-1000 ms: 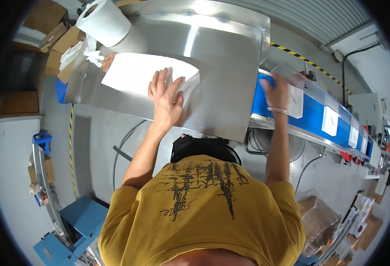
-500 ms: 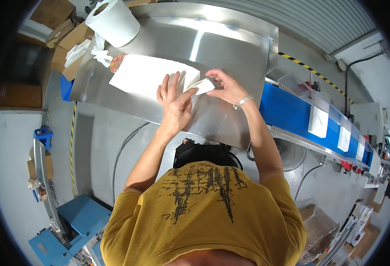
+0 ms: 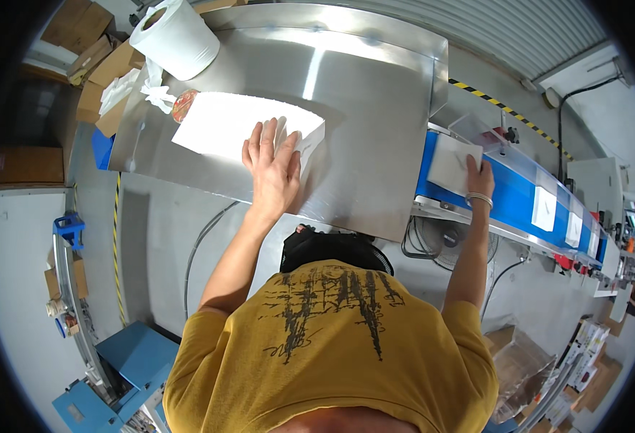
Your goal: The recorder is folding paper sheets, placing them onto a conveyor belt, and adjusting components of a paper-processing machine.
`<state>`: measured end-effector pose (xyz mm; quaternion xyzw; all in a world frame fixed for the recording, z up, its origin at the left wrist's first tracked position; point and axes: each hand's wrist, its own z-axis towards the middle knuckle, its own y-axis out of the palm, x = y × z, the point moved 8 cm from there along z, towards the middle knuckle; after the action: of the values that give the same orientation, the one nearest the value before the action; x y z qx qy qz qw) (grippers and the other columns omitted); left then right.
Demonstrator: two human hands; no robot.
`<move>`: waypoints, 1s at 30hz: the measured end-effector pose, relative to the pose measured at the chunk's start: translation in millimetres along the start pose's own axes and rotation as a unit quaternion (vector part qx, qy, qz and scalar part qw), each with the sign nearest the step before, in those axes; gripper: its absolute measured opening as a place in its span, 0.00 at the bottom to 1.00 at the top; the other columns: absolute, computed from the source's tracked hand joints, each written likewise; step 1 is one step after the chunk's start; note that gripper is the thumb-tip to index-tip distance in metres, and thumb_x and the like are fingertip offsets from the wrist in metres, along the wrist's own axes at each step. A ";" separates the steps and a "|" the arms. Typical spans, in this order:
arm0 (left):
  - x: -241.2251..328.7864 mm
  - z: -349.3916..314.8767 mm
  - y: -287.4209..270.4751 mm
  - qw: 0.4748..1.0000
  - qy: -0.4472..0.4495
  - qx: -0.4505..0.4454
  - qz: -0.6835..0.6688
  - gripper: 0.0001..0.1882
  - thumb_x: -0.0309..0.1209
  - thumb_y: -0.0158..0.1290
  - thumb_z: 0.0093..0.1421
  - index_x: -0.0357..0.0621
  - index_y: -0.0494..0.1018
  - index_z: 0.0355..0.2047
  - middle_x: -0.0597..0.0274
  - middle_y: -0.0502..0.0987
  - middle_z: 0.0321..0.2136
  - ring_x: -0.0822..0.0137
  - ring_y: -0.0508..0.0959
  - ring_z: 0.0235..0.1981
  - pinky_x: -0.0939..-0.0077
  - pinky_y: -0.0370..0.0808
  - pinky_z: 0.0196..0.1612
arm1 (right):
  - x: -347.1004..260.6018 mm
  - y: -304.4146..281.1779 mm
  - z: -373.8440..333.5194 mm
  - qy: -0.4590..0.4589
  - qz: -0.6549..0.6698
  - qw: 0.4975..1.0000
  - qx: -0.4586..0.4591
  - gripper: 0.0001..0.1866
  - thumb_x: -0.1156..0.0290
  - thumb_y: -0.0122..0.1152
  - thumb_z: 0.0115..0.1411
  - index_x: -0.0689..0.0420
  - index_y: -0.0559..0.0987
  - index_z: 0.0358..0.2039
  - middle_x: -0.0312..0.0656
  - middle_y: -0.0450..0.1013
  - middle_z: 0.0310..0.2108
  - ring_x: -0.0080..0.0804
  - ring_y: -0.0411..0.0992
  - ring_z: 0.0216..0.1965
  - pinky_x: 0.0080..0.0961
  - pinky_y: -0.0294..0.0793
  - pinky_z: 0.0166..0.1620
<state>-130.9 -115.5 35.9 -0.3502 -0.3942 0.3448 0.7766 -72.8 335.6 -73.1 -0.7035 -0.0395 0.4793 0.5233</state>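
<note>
On the steel table [image 3: 364, 144] lies a long row of white folded papers [image 3: 223, 123], packed closely together. My left hand [image 3: 272, 169] rests over its right end with the fingers spread on the papers. My right hand [image 3: 478, 179] is over the blue conveyor belt [image 3: 503, 202], its fingers closed at the right edge of a white folded paper [image 3: 451, 162]. That paper lies flat at the near end of the belt. Whether it is one piece or several, I cannot tell. A bracelet is on my right wrist.
A big white paper roll [image 3: 176, 43] stands at the table's back left, beside a reddish round object [image 3: 184, 106] at the row's end. Further along the belt lie more white papers [image 3: 545, 206]. A clear guard [image 3: 476, 133] runs along the belt's far side. A fan [image 3: 451, 242] stands below.
My right hand has moved right from the row's end to the belt, bringing a white folded paper there. My left hand has shifted slightly left and its fingers lie on the row.
</note>
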 end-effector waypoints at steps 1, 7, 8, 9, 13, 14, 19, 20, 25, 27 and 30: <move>0.4 -0.5 -0.1 1.000 0.000 0.000 0.001 0.19 0.24 0.53 0.51 0.46 0.73 0.46 0.47 0.58 0.58 0.43 0.52 0.61 0.46 0.45 0.61 | -5.4 -1.2 -2.2 0.000 0.001 1.000 0.000 0.18 0.59 0.62 0.55 0.60 0.75 0.39 0.44 0.75 0.36 0.40 0.72 0.36 0.30 0.70 0.40; 5.1 0.0 -4.3 0.999 0.011 -0.020 -0.032 0.17 0.23 0.53 0.49 0.50 0.77 0.41 0.49 0.57 0.59 0.43 0.50 0.63 0.45 0.43 0.61 | -171.7 63.1 -76.0 -0.369 0.125 0.900 -0.194 0.29 0.64 0.70 0.45 0.53 0.71 0.48 0.45 0.68 0.47 0.43 0.69 0.47 0.32 0.70 0.48; 5.7 0.5 -5.2 0.999 0.017 -0.024 -0.037 0.17 0.22 0.53 0.49 0.51 0.77 0.41 0.49 0.57 0.59 0.43 0.49 0.63 0.45 0.43 0.61 | -200.5 87.6 -95.9 -0.378 0.130 0.880 -0.255 0.28 0.65 0.69 0.46 0.51 0.71 0.49 0.44 0.66 0.49 0.41 0.68 0.48 0.31 0.70 0.48; 6.3 1.3 -5.1 0.998 0.023 -0.029 -0.043 0.18 0.22 0.53 0.49 0.52 0.78 0.41 0.49 0.57 0.60 0.43 0.48 0.63 0.45 0.42 0.61 | -229.4 102.7 -116.4 -0.372 0.167 0.849 -0.335 0.26 0.65 0.68 0.47 0.50 0.72 0.48 0.43 0.65 0.51 0.41 0.66 0.51 0.32 0.68 0.51; 10.8 7.1 -9.7 0.999 0.047 -0.010 -0.021 0.16 0.26 0.57 0.49 0.52 0.78 0.40 0.49 0.57 0.60 0.45 0.52 0.63 0.52 0.51 0.61 | -241.2 156.4 -127.5 -0.505 0.175 0.799 -0.274 0.26 0.65 0.67 0.49 0.52 0.71 0.49 0.43 0.64 0.52 0.39 0.61 0.54 0.30 0.64 0.53; 2.4 6.1 -9.3 0.999 0.032 -0.008 -0.026 0.16 0.27 0.56 0.50 0.51 0.77 0.42 0.47 0.57 0.60 0.43 0.52 0.62 0.50 0.50 0.61 | -238.2 153.5 -128.1 -0.495 0.185 0.794 -0.299 0.26 0.63 0.65 0.52 0.56 0.70 0.50 0.43 0.66 0.52 0.36 0.63 0.52 0.29 0.64 0.53; -15.0 3.5 -13.1 0.999 -0.020 0.007 -0.029 0.19 0.28 0.53 0.54 0.48 0.72 0.48 0.44 0.57 0.59 0.43 0.53 0.62 0.49 0.54 0.60 | -128.6 90.3 -85.9 -0.064 0.303 0.915 -0.259 0.22 0.60 0.57 0.60 0.62 0.71 0.48 0.39 0.72 0.39 0.21 0.67 0.42 0.18 0.68 0.46; -14.6 1.1 -15.2 1.000 -0.014 -0.013 -0.007 0.19 0.27 0.53 0.54 0.47 0.72 0.48 0.45 0.58 0.59 0.44 0.53 0.62 0.50 0.54 0.60 | -100.3 84.0 -72.0 -0.039 0.291 0.925 -0.243 0.21 0.59 0.57 0.60 0.62 0.72 0.46 0.39 0.73 0.38 0.23 0.69 0.40 0.20 0.69 0.44; -8.1 1.0 -13.4 0.999 0.024 -0.009 0.025 0.19 0.23 0.53 0.53 0.48 0.74 0.47 0.47 0.62 0.57 0.47 0.59 0.59 0.54 0.60 0.58 | 21.4 9.0 9.9 -0.010 -0.037 0.999 0.009 0.23 0.52 0.58 0.57 0.59 0.76 0.41 0.49 0.76 0.37 0.41 0.74 0.38 0.33 0.71 0.40; -11.5 -0.9 -9.7 1.000 -0.002 -0.012 0.010 0.17 0.23 0.53 0.53 0.48 0.75 0.45 0.48 0.62 0.57 0.47 0.57 0.61 0.55 0.58 0.60 | -12.6 -30.8 -13.0 -0.053 -0.263 0.938 0.218 0.24 0.54 0.64 0.51 0.59 0.75 0.41 0.47 0.75 0.36 0.47 0.73 0.40 0.36 0.71 0.43; -6.0 -0.7 -11.3 1.000 0.010 -0.011 -0.016 0.18 0.23 0.52 0.50 0.49 0.77 0.42 0.48 0.60 0.58 0.45 0.53 0.62 0.52 0.51 0.61 | -80.2 0.9 -31.4 -0.222 -0.070 0.970 0.069 0.25 0.57 0.67 0.46 0.57 0.75 0.42 0.46 0.74 0.38 0.43 0.72 0.42 0.36 0.71 0.44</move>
<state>-130.2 -126.4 42.5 -0.3554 -0.3958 0.3245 0.7821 -93.9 268.6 -23.2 -0.5370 -0.1708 0.5876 0.5807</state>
